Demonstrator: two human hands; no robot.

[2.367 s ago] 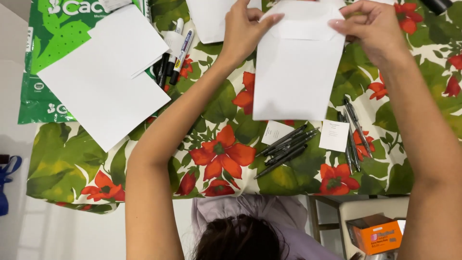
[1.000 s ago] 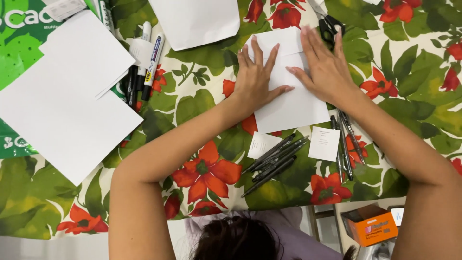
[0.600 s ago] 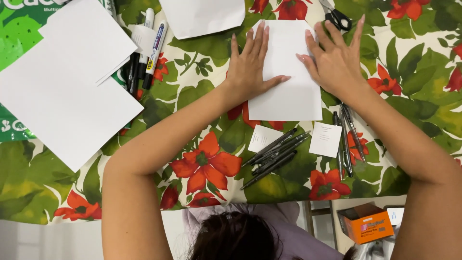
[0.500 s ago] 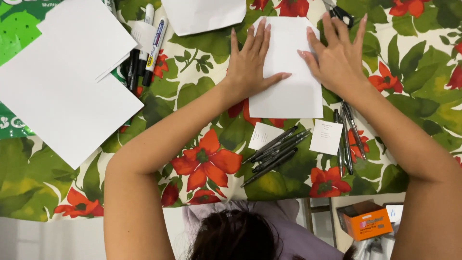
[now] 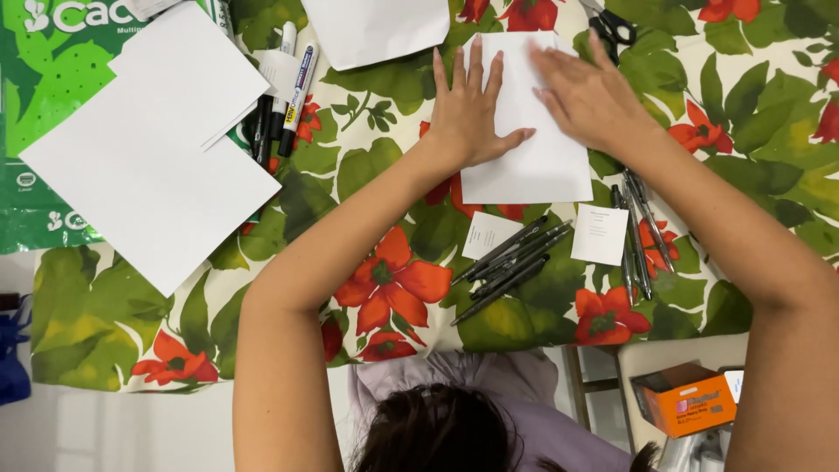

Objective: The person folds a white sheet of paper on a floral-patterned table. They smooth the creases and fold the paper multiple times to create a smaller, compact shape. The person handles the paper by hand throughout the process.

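– So, what are the fingers doing?
– Both hands lie flat with fingers stretched out, clasping nothing. The left hand (image 5: 468, 109) presses palm-down on the left edge of a folded white sheet (image 5: 529, 131) in the upper middle of the frame; the right hand (image 5: 590, 96) lies on its upper right part, a little blurred.
– And what lies close around that sheet?
– Just below it, a bundle of dark pens (image 5: 507, 267) lies slanted, with a small white card (image 5: 488, 234) to its left and another small card (image 5: 599, 233) to its right. More pens (image 5: 640, 232) run down under the right forearm. Black scissors (image 5: 612, 24) sit at the top edge, just beside the right fingers. Another white sheet (image 5: 376, 28) lies at the top, left of the folded one.
– Further out?
– Markers (image 5: 284, 96) stand in a row at upper left, partly under two large white papers (image 5: 157, 166) that overlap a green plastic bag (image 5: 44, 96).
– The surface?
– A tablecloth (image 5: 384, 280) with red flowers and green leaves. Below its edge, an orange box (image 5: 690, 398) sits at lower right, and dark hair shows at the bottom.
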